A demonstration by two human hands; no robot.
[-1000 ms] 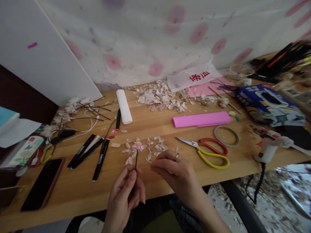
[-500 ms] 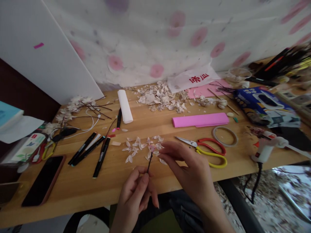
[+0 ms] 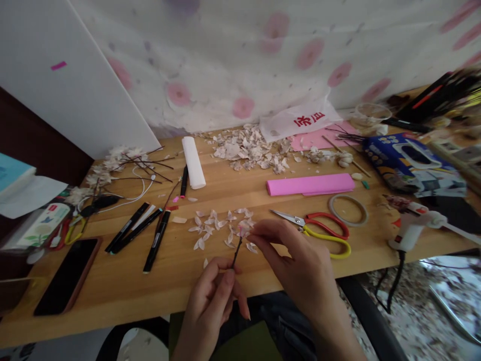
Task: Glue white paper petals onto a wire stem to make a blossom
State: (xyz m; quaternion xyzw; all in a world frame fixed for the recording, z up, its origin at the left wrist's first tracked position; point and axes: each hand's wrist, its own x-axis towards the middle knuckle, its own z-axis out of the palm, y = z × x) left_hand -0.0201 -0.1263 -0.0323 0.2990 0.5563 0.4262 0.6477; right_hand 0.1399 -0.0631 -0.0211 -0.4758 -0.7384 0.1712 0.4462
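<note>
My left hand (image 3: pixel 210 301) pinches a thin dark wire stem (image 3: pixel 236 253) near the table's front edge. A small pale pink paper flower (image 3: pixel 243 230) tops the stem. My right hand (image 3: pixel 296 255) reaches in from the right, its thumb and forefinger closed at the flower head and partly hiding it. Loose pale petals (image 3: pixel 210 230) lie scattered on the wooden table (image 3: pixel 112 296) just left of the flower.
Scissors with red and yellow handles (image 3: pixel 323 235) lie right of my right hand, near a tape roll (image 3: pixel 347 210). Several markers (image 3: pixel 156 241) lie left. A heap of petals (image 3: pixel 248 150), pink paper strip (image 3: pixel 310 184), white paper roll (image 3: pixel 193 163) and glue gun (image 3: pixel 411 228) surround the work area.
My left hand has carried the stem and flower to the right. My right hand has moved up from beside the flower, and its fingertips now meet at the flower head.
</note>
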